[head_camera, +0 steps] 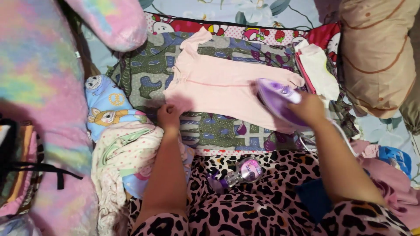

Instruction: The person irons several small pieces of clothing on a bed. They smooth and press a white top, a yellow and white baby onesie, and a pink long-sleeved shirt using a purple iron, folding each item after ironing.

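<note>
A pale pink baby garment lies spread flat on a patterned green and blue cloth. My right hand grips a purple clothes iron that rests on the garment's right end. My left hand pinches the garment's lower left corner against the cloth, fingers closed on the fabric. A small purple and clear bottle lies on my lap, on the leopard-print fabric.
A heap of small printed clothes sits left of my left arm. Folded white and pink pieces lie right of the iron. A pastel plush shape fills the left side, a tan pillow the upper right, crumpled clothes the lower right.
</note>
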